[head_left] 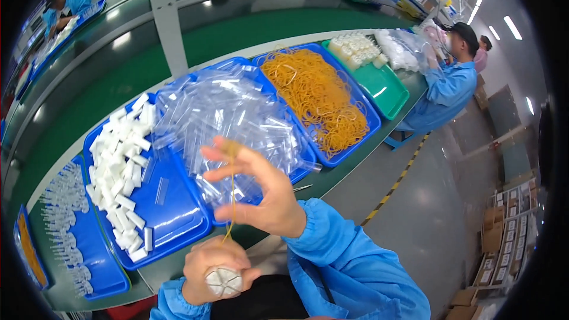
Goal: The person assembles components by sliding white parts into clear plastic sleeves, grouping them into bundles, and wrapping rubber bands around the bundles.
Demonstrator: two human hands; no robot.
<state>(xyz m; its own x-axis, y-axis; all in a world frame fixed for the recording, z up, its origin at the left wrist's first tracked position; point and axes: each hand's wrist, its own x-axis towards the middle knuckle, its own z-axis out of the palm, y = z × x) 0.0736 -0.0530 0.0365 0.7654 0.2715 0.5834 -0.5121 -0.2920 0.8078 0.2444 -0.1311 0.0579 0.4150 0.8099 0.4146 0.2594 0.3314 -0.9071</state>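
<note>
My left hand [210, 261] is closed round a bundle [224, 282] whose round white end, split into wedge-like segments, faces up at me. The rest of it is hidden in the fist. Above it, my right hand [261, 192] has its fingers spread, with a yellowish rubber band [233, 198] hooked on them. The band runs taut down to the left fist. Behind the right hand, a heap of clear plastic sleeves [231, 106] fills a blue tray. To the left, short white blocks [121, 172] lie in another blue tray [184, 225].
Rubber bands [314, 95] fill a blue tray at the right, beside a green tray [388, 92] with cream parts [355, 50]. Small clear parts [65, 225] lie in a tray at far left. A person in blue [450, 83] sits further along the bench. A metal post [166, 24] rises behind.
</note>
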